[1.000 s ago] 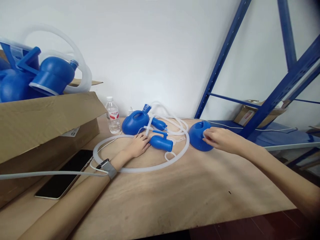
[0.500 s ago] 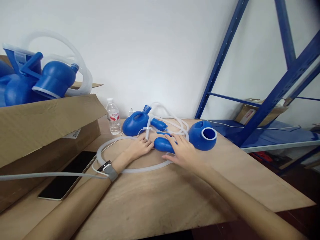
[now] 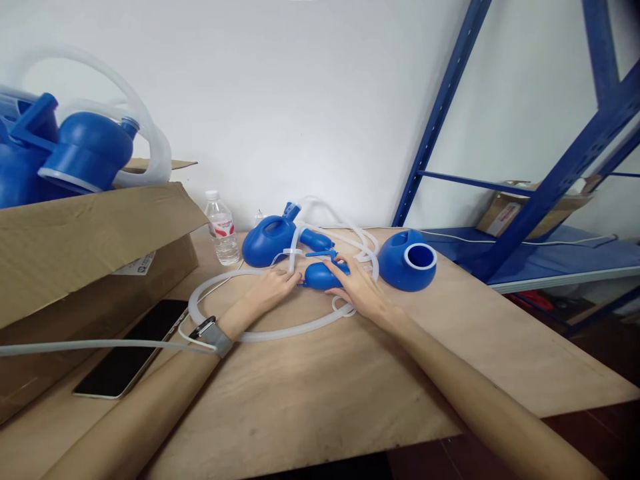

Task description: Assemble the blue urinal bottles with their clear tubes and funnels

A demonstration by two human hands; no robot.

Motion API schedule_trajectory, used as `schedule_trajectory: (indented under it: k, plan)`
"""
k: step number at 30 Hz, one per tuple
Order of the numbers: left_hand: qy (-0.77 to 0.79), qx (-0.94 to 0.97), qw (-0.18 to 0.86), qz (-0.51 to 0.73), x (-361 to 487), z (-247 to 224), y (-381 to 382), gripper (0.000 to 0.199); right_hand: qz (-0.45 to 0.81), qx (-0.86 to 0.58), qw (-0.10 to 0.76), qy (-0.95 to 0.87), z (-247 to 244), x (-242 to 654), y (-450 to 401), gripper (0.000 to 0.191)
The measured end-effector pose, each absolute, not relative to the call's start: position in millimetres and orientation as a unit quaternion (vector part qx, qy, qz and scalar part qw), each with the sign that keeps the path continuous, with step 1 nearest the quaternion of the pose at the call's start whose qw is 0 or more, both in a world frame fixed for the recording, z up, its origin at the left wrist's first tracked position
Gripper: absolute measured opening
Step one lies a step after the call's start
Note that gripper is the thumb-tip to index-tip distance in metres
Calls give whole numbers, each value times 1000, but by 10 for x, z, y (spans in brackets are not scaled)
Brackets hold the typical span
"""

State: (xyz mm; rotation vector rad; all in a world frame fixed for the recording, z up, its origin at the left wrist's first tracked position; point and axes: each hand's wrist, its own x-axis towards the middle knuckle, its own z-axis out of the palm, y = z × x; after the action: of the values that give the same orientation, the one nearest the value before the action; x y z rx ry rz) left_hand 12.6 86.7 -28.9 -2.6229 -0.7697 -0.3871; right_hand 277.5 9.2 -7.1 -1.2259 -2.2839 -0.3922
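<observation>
A blue, rounded plastic urinal head [image 3: 320, 276] lies on its side on the table. My right hand [image 3: 361, 285] grips it from the right, thumb below and fingers over the top. By its narrow left end is my left hand [image 3: 273, 288], fingers curled together; what they pinch is hidden. Just behind those fingers a clear tube [image 3: 293, 257] with a white clip [image 3: 293, 252] comes down. A blue handled urinal bottle [image 3: 269, 241] rests behind, with a second blue piece [image 3: 316, 240] beside it. To the right, another blue bottle [image 3: 403, 267] has its white-rimmed mouth facing me.
On the left, a cardboard box [image 3: 95, 227] is piled with blue urinals [image 3: 95, 150] and tubing. A black phone [image 3: 133, 350] and a water bottle [image 3: 223, 230] are near it. Clear tubing [image 3: 280, 335] loops around my hands. Blue shelving [image 3: 520, 227] stands at right.
The view has shifted slightly. My right hand and the urinal head have come closer to my left hand, and my right fingers sit further over it.
</observation>
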Motion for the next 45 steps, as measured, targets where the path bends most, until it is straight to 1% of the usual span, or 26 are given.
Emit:
schedule_trajectory:
  k: [3, 8, 14, 17, 21, 26, 30, 34, 39, 45]
  plan:
    - [-270, -938, 153, -155, 92, -282, 901, 23, -163, -440, 262, -844, -88, 2811, 116, 71]
    - [-262, -941, 139, -164, 84, -250, 936, 26, -156, -439, 260, -846, -75, 2878, 131, 68]
    - [-246, -942, 175, -149, 11, -224, 915, 31, -72, -492, 270, -824, 8, 3026, 143, 62]
    - [-245, -939, 192, -149, 55, -250, 891, 30, -61, -485, 272, -829, -2, 3062, 153, 62]
    - [-231, -934, 181, -204, 169, -332, 877, 42, -53, -478, 305, -822, -49, 3031, 137, 65]
    - [-252, -937, 131, -201, 202, -385, 905, 40, -60, -471, 291, -830, -46, 3001, 106, 67]
    - [-262, -948, 60, -173, 194, -320, 889, 35, -112, -418, 277, -858, 4, 3038, 123, 59]
    - [-306, -943, 9, -131, 184, -239, 817, 37, -177, -394, 245, -868, 35, 3097, 125, 53]
    - [-303, -935, -32, -182, 159, -209, 777, 42, -235, -391, 208, -865, 26, 3157, 98, 62]
    - [-317, -911, -126, -231, 181, -171, 818, 53, -273, -393, 215, -851, 0, 3138, 154, 61]
